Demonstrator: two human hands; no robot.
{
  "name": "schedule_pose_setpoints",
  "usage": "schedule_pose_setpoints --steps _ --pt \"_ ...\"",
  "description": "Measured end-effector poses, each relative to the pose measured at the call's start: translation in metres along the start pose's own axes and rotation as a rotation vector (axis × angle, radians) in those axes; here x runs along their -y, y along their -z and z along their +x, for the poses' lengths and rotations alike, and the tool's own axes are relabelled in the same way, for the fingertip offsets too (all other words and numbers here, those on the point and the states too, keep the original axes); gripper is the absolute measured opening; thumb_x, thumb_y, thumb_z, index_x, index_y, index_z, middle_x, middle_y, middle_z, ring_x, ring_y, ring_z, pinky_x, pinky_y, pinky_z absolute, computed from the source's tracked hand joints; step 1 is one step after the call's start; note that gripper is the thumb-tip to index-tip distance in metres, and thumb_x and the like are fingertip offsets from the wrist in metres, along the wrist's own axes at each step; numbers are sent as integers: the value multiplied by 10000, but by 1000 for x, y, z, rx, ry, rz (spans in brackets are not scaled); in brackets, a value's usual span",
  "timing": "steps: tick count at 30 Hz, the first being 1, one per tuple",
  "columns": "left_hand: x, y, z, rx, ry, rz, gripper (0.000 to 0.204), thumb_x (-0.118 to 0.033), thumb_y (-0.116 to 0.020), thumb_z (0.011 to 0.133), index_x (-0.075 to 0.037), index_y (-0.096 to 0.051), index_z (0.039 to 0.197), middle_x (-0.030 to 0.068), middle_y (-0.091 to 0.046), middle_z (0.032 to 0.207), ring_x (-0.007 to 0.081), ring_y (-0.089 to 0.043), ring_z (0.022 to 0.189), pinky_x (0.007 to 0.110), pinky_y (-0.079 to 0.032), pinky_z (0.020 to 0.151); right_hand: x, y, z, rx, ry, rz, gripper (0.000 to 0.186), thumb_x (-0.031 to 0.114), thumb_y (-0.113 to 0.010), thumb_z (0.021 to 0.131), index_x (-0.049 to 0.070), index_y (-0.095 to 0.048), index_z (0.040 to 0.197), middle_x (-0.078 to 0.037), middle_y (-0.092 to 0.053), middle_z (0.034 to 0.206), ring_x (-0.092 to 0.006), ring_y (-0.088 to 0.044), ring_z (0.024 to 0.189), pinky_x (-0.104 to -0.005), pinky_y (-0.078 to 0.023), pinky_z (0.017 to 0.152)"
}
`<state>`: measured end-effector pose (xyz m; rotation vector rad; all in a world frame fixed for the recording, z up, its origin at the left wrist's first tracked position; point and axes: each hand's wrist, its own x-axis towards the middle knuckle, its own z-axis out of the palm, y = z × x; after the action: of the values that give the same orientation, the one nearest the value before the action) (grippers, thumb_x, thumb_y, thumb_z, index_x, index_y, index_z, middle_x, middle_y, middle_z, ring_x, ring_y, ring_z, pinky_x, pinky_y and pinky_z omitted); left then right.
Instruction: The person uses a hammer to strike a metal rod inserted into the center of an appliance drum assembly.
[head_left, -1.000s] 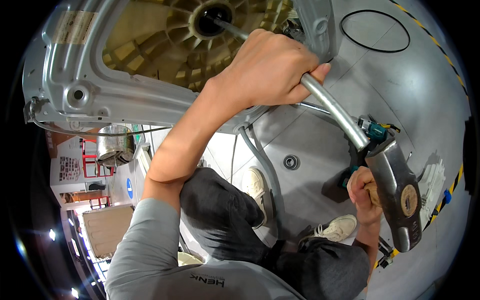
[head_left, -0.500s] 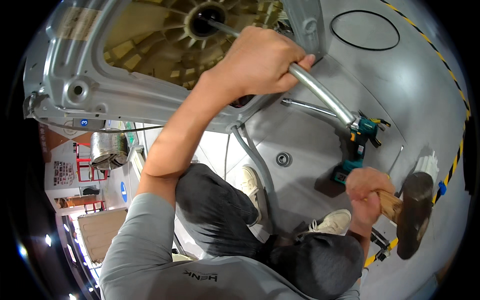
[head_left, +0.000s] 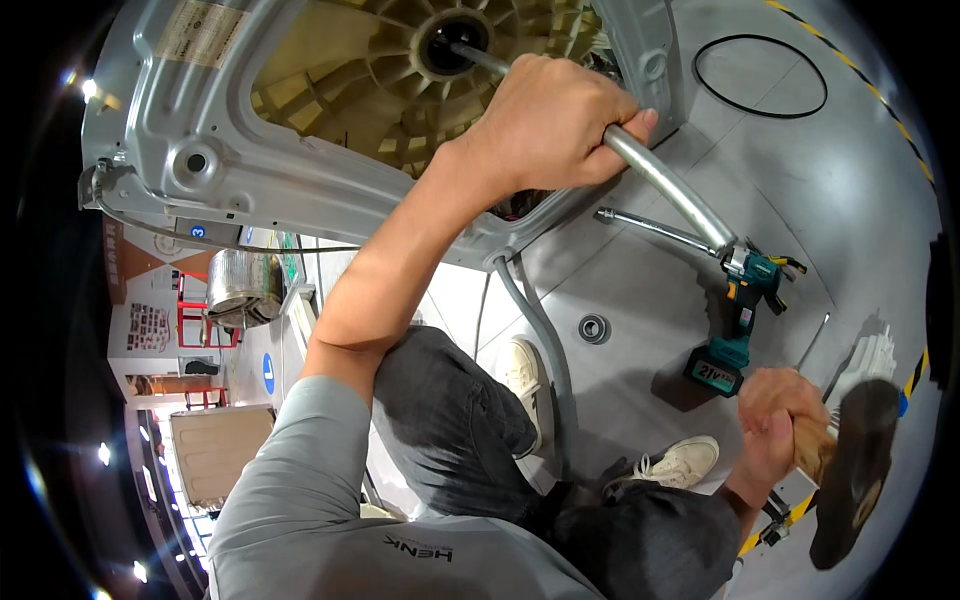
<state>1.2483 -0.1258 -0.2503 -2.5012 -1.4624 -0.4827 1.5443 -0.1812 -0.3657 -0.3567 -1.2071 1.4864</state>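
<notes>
My left hand (head_left: 560,125) is wrapped round a long metal bar (head_left: 675,190). The bar's far end enters the dark round hub opening (head_left: 455,45) in the centre of a ribbed, yellowish tub (head_left: 350,60). Its near end sticks out toward the lower right, above the floor. At the right, my right hand (head_left: 782,420) grips the short wooden handle of a mallet (head_left: 855,475), whose big dark head hangs to the right of my fingers, apart from the bar.
A grey sheet-metal housing (head_left: 330,205) frames the tub. A teal cordless impact wrench (head_left: 735,320) with a long extension, a bearing-like ring (head_left: 593,328), a black belt loop (head_left: 760,75), white gloves (head_left: 868,365) and a grey hose (head_left: 545,345) lie about. A metal drum (head_left: 245,288) stands left.
My view has shifted, so the scene sits farther right and lower. My right hand and the mallet have moved slightly down and right, away from the bar. My left hand keeps its grip.
</notes>
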Motion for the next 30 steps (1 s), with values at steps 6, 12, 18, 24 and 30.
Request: schedule_pose_setpoints --steps 6,12,18,24,30 --pt "-11 -7 13 5 -29 -16 350 -190 -586 795 -38 -461 505 101 -440 472 299 -447 441 384 -328 411 -2 -10 9 90 227 -740 75 98 -539 742 60 -501 690 -30 -473 563 -163 -475 513 -260 -374 495" --pt "-6 -4 8 32 18 14 358 -189 -585 794 -38 -468 492 100 -439 467 289 -444 431 371 -322 401 -24 1 -4 263 20 -701 88 113 -536 818 58 -480 779 -21 -465 619 -124 -437 544 -257 -356 503" --pt "-6 -10 9 -13 -7 -35 326 -148 -593 788 -24 -474 511 110 -442 474 285 -440 424 369 -341 400 8 21 -4 505 -202 -959 294 325 -616 832 62 -561 951 -31 -577 831 -171 -555 759 -301 -460 640" --pt "-4 -10 0 171 58 80 285 -217 -551 793 -70 -568 549 59 -554 538 273 -544 506 382 -380 417 -25 -1 -6 81 -369 -75 543 519 -678 740 44 -436 844 -20 -456 646 -92 -429 519 -195 -350 450" --pt "-9 -18 3 101 33 -15 331 -173 -567 787 -44 -471 497 93 -455 473 291 -468 435 383 -354 401 -29 -3 -19 -135 -414 -112 624 533 -688 717 5 -483 981 -25 -468 666 -91 -472 548 -203 -372 471"
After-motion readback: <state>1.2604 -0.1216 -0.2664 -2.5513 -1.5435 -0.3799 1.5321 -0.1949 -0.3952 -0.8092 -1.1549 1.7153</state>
